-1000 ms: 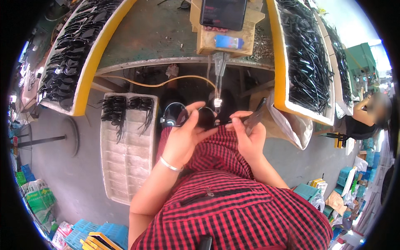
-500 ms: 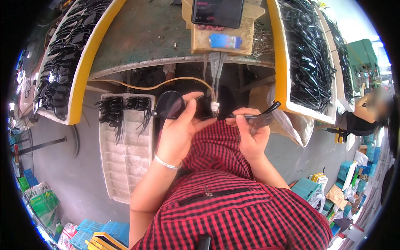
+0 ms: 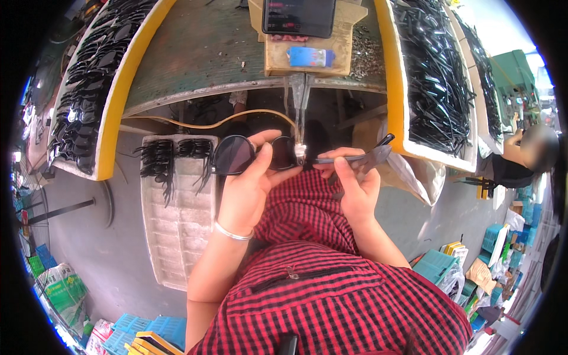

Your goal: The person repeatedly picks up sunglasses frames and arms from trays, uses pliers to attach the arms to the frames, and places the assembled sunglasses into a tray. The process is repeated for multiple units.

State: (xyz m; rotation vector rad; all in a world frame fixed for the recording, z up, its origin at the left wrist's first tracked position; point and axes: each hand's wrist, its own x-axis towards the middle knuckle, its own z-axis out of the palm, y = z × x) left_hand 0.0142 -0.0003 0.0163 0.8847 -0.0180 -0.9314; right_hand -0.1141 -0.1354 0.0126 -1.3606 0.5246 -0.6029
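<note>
A dark round-lens sunglasses front [image 3: 232, 155] is gripped in my left hand [image 3: 245, 189], the thumb on its face and fingers behind it. Its right-hand end lies at the pale tip of a narrow metal fixture [image 3: 300, 97] that juts from the bench. My right hand [image 3: 359, 195] pinches black glasses temples [image 3: 378, 151] between thumb and fingers. One thin end points left toward the fixture tip, while the other rises to the right. The exact number of temples is unclear. Where the thin end meets the front is too small to make out.
A yellow-edged tray of dark sunglasses fronts [image 3: 89, 97] stands left, and another of black temples [image 3: 435, 89] right. Below left is a pale compartmented tray [image 3: 177, 228] with black pieces. A screen [image 3: 299, 16] and blue box [image 3: 310, 57] sit on the bench. Another person [image 3: 512, 168] is far right.
My left hand and the sunglasses front have shifted slightly left and tilted. The temples in my right hand have turned, their raised end now a little higher. Both hands keep their hold.
</note>
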